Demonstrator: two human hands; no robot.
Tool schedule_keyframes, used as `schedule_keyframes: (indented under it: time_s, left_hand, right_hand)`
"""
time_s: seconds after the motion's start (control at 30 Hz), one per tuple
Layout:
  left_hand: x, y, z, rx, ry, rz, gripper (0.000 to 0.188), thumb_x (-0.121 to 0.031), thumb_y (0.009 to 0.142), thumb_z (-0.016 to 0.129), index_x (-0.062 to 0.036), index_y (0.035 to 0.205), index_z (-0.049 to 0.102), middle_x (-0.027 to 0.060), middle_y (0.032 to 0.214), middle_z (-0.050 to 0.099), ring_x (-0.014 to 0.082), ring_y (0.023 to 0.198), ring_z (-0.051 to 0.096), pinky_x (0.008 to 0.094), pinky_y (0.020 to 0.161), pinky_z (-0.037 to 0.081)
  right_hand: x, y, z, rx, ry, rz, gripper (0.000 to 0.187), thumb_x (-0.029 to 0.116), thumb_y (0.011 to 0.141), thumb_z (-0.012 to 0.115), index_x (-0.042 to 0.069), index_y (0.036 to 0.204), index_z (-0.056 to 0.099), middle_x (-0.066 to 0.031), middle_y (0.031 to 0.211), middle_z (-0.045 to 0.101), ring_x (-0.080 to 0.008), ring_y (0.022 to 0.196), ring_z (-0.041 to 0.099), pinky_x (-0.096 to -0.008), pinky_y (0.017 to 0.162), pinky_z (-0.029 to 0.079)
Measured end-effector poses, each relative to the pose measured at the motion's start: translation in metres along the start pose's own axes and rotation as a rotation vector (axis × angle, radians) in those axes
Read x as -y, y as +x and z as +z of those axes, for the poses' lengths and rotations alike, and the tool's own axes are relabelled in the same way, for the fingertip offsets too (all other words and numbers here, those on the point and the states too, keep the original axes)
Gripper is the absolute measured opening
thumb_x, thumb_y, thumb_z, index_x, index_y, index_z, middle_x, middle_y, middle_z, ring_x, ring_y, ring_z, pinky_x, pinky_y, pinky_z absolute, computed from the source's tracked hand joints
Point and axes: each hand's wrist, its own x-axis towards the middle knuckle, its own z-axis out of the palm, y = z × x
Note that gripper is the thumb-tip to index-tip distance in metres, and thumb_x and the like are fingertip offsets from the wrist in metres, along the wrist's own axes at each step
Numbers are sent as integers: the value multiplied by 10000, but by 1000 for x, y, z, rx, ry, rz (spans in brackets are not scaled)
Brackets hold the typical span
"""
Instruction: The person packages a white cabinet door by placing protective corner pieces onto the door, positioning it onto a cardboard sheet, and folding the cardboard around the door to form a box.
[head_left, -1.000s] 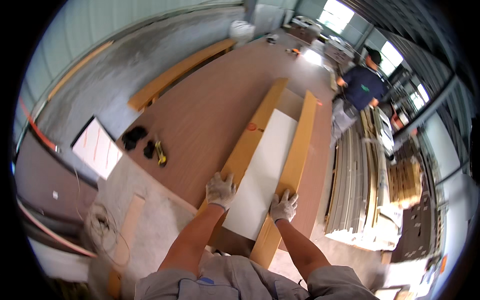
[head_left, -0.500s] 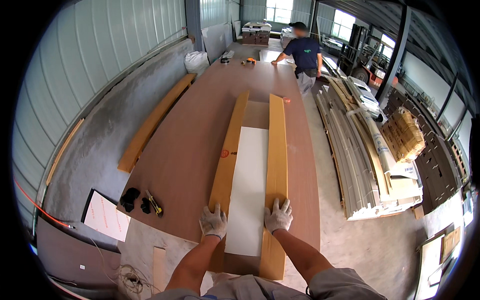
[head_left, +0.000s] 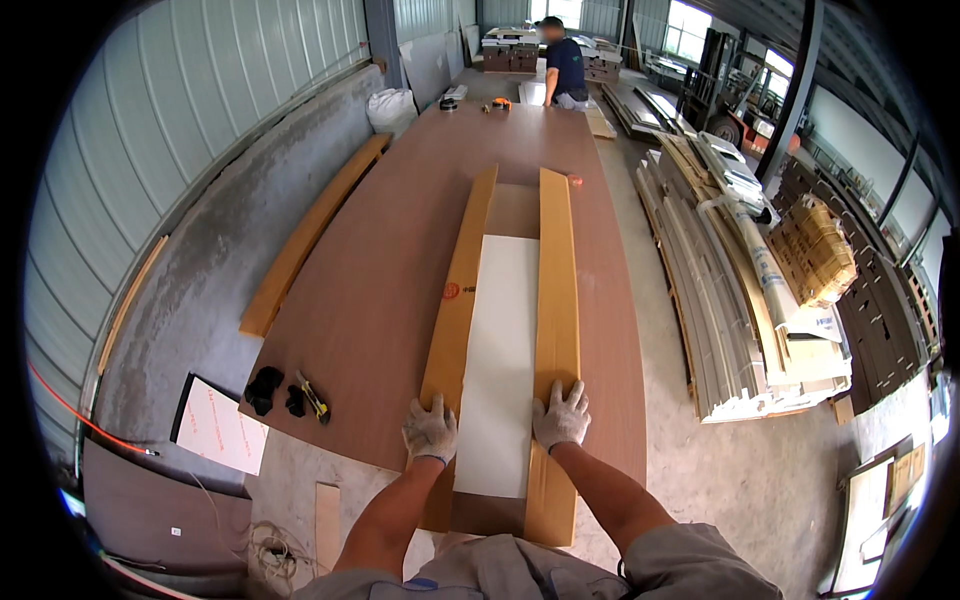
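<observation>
Two long brown cardboard strips (head_left: pixel 458 300) (head_left: pixel 557 290) lie side by side on a large brown panel (head_left: pixel 350 330). Between them shows a white panel (head_left: pixel 500 360), with brown surface visible past its two ends. My left hand (head_left: pixel 430 430), in a pale work glove, rests on the near part of the left strip. The gloved right hand (head_left: pixel 562 415) lies on the right strip. Both hands have their fingers stretched out, and neither grips anything. Whether the strips are flaps of one carton I cannot tell.
A yellow-and-black cutter (head_left: pixel 313 396) and black items (head_left: pixel 264 390) lie at the panel's left edge. A tape roll (head_left: pixel 501 103) sits at its far end. Stacked boards (head_left: pixel 710 290) stand to the right, beside a wrapped carton (head_left: pixel 812 250). A co-worker (head_left: pixel 564 65) is beyond the far end.
The co-worker has moved left and farther off, now bending beyond the panel's far end. My view has shifted slightly. My hands stay spread on the cardboard strips.
</observation>
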Motion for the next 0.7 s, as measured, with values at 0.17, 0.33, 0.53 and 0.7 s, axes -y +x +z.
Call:
schedule_keyframes:
  time_s: [0.17, 0.33, 0.53, 0.7]
  left_hand:
    - [4, 0, 5, 20, -23, -9, 530, -363, 1034, 633, -200, 1534, 567, 261, 1471, 506, 477, 1261, 596, 614, 1048, 499]
    - [1, 0, 1, -8, 1, 3, 539, -401, 1047, 610, -215, 1549, 547, 237, 1440, 515, 440, 1253, 601, 575, 1021, 518]
    - [3, -1, 0, -22, -19, 9, 550, -357, 1029, 638, -195, 1549, 556, 237, 1381, 521, 443, 1239, 569, 593, 1039, 493]
    - [1, -2, -2, -23, -32, 11, 541, -360, 1029, 636, -191, 1538, 558, 239, 1380, 520, 439, 1241, 570, 597, 1041, 493]
  right_hand:
    - [3, 2, 1, -7, 11, 2, 791, 593, 1075, 494, 165, 1718, 324, -277, 1790, 162, -471, 1604, 280, -590, 1211, 393]
    - [1, -1, -2, -15, 32, 4, 798, 597, 1074, 501, 164, 1721, 327, -283, 1789, 166, -475, 1604, 279, -597, 1220, 375]
    - [3, -1, -2, -15, 52, 8, 799, 597, 1071, 511, 161, 1719, 340, -282, 1788, 171, -475, 1601, 282, -596, 1229, 362]
    - [2, 0, 2, -29, 45, 4, 800, 597, 1067, 516, 162, 1717, 346, -281, 1788, 173, -475, 1600, 284, -596, 1229, 362]
